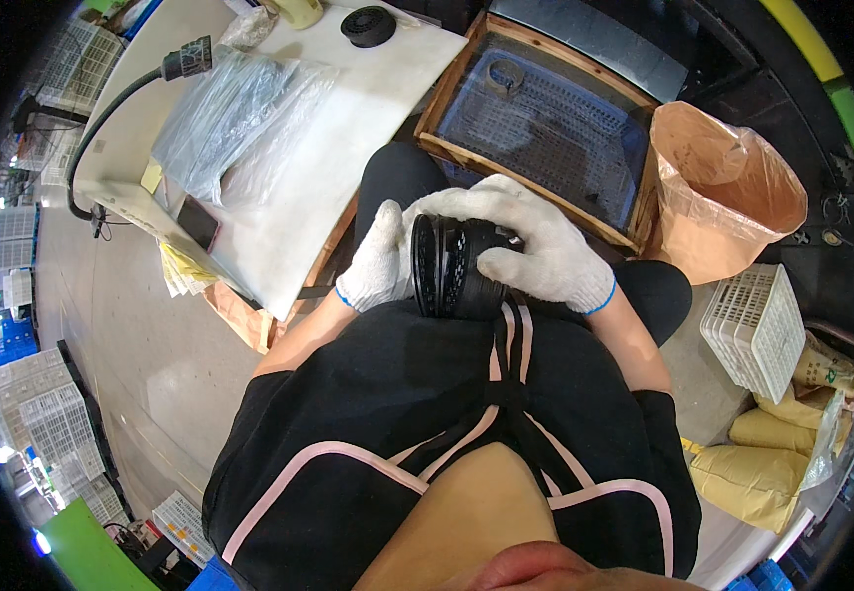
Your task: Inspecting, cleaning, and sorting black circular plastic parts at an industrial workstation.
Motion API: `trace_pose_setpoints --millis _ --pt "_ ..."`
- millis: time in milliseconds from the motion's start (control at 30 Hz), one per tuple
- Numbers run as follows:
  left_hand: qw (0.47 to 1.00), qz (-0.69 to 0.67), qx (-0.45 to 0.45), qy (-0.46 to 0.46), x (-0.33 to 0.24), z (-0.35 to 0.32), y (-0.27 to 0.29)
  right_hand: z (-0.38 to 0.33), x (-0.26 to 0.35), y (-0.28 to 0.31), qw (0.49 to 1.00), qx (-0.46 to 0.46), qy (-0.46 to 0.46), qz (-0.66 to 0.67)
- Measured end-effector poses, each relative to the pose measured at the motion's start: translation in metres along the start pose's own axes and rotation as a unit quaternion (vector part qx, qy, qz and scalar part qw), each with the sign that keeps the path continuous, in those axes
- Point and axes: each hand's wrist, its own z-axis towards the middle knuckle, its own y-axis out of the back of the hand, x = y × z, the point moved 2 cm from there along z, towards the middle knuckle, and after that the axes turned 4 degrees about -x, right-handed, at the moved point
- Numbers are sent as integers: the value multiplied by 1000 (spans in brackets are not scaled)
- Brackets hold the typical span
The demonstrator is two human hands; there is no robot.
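In front of my lap I hold a black, round plastic part [456,271] with ribbed, glossy sides. It lies on its side, or may be several such parts stacked; I cannot tell which. My left hand [382,258], in a white knit glove, grips its left side with the thumb pointing up. From above and the right, my right hand [550,248], gloved the same way, wraps over it with its thumb pressed against the near side. The far side of the part is hidden by my fingers.
A white table [299,187] at left carries clear plastic bags [239,118], a phone [198,224] and a round black piece [368,27]. Ahead stands a wood-framed blue mesh tray [545,118]. At right are a bag-lined bin [727,197], white crates [757,330] and yellow sacks [752,483].
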Motion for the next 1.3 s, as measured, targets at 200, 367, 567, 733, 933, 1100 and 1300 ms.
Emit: trace_pose_setpoints --millis 200,367,567,733,933,1100,1300 --pt "998 36 37 -24 1 3 1 0 2 2 998 1 1 -56" --pt "995 -14 47 -87 4 4 -5 0 -7 -4 998 -19 41 -34" --pt "982 149 118 -14 29 18 26 -6 -25 -9 995 -74 63 -22" --pt "997 26 66 -14 28 18 24 -2 -54 -10 977 -203 -58 9" --pt "957 204 -118 -170 -17 40 22 4 -66 -10 935 -97 -308 145" --pt "941 294 -80 -150 -16 45 26 -1 -79 -24 932 -131 -274 198" --pt "980 150 -73 -107 1 46 47 9 -84 -29 923 -119 -305 205"
